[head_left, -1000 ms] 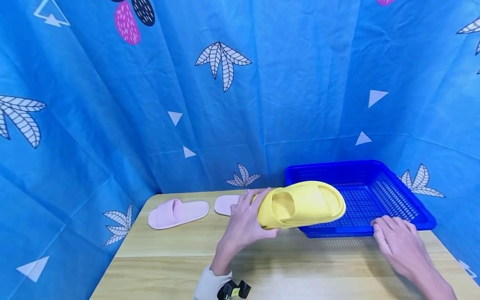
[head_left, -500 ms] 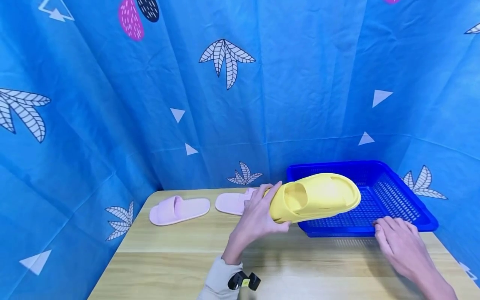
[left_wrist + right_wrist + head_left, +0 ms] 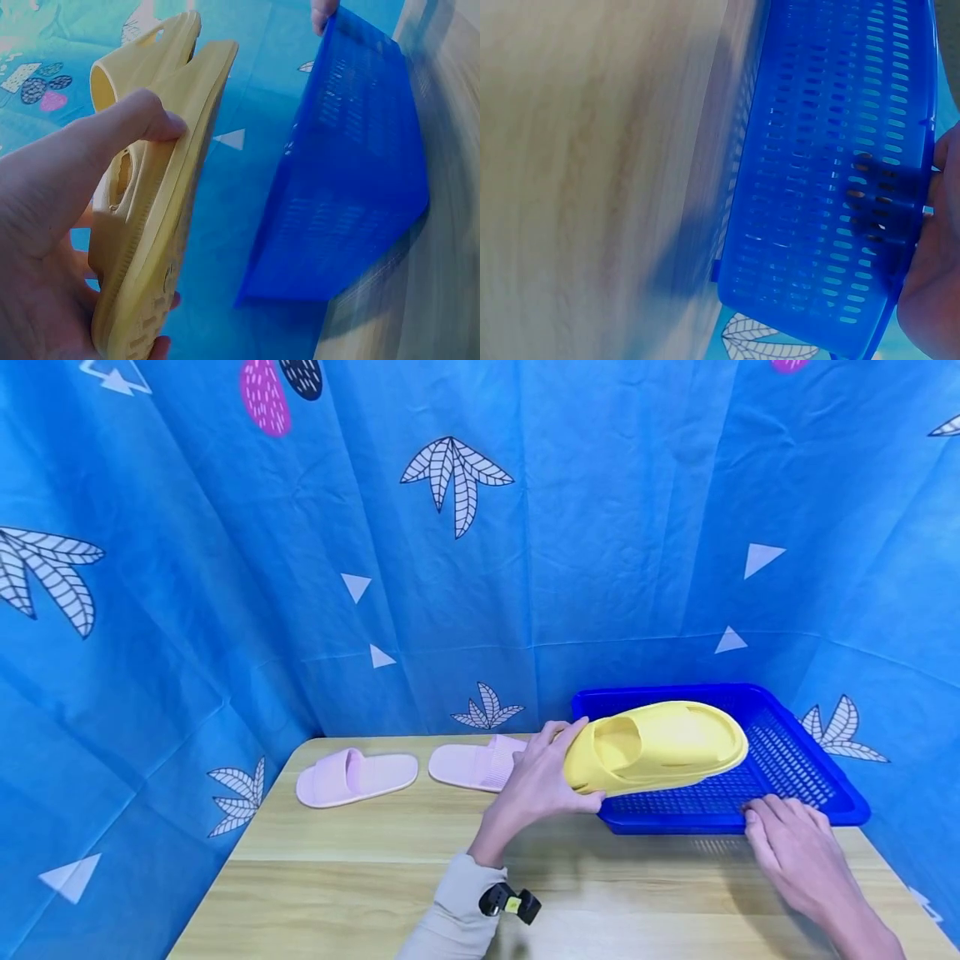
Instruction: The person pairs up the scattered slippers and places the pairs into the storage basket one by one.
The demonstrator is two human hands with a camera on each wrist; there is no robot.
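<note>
My left hand (image 3: 536,781) grips a yellow slipper (image 3: 675,739) by its heel end and holds it up over the left part of a blue plastic basket (image 3: 817,768). In the left wrist view, the thumb (image 3: 161,124) presses on the side of the slipper (image 3: 161,187), with other fingers round the far side. My right hand (image 3: 798,852) holds the near rim of the basket; in the right wrist view, its fingers are partly hidden behind the perforated wall (image 3: 817,172). The slipper hides part of the basket's inside.
Two pink slippers lie along the table's back edge: one at the left (image 3: 356,777), the other (image 3: 472,764) partly behind my left hand. The wooden table (image 3: 337,885) meets a blue patterned curtain (image 3: 600,527) behind. The basket stands at the back right.
My left hand has carried the yellow slipper to the right, further over the basket, uncovering more of the middle pink slipper. My right hand stays on the basket rim.
</note>
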